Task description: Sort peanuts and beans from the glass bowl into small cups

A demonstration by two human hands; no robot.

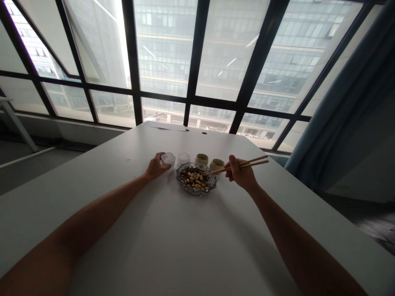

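Observation:
My left hand (157, 167) is wrapped round the side of a small translucent cup (168, 159), left of a glass bowl (196, 191) with a wavy rim. Nuts and dark seeds (194, 177) fill the bowl. A pair of wooden chopsticks (253, 163) is in my right hand (240, 172), with the tips reaching over the nuts at the bowl's right side. Whether the tips pinch a nut is too small to tell. Behind the bowl stand a second translucent cup (184, 158) and two beige cups (202, 159), the right one partly behind the chopsticks.
Everything stands on a white table (173, 238). A flat white sheet (165, 126) lies at its far edge, near two dark round spots. Large framed windows rise beyond, a blue curtain (333, 98) hangs at the right, and a white metal frame (20, 125) stands at the left.

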